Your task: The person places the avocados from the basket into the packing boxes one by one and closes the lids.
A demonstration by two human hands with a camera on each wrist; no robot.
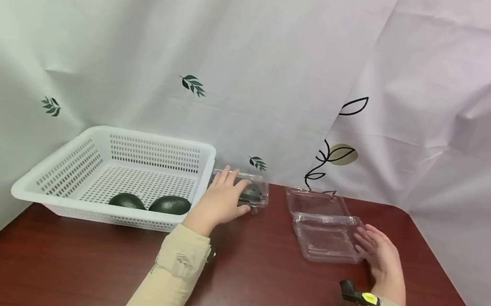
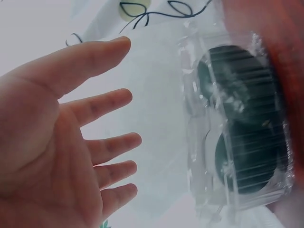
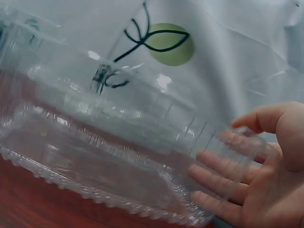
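- Done, apparently: closed clear box (image 2: 197, 118) just beside the left hand (image 1: 219, 199), holding two dark-green fruits (image 2: 251, 164).
- Left, in my judgement: the open clear box (image 1: 328, 239) beside the right hand (image 1: 380, 252), no fruit visible inside.
- White basket (image 1: 76, 203), left of the left hand: two similar fruits (image 1: 171, 204).
- Left hand spread, gripping nothing; right fingers extended, contact unclear.

The person's left hand (image 1: 218, 202), just below the frame's centre, has its fingers (image 2: 114, 147) spread; the right hand (image 1: 380, 252), lower right, has fingers extended. Both sleeved forearms (image 1: 168, 281) reach from the bottom edge.
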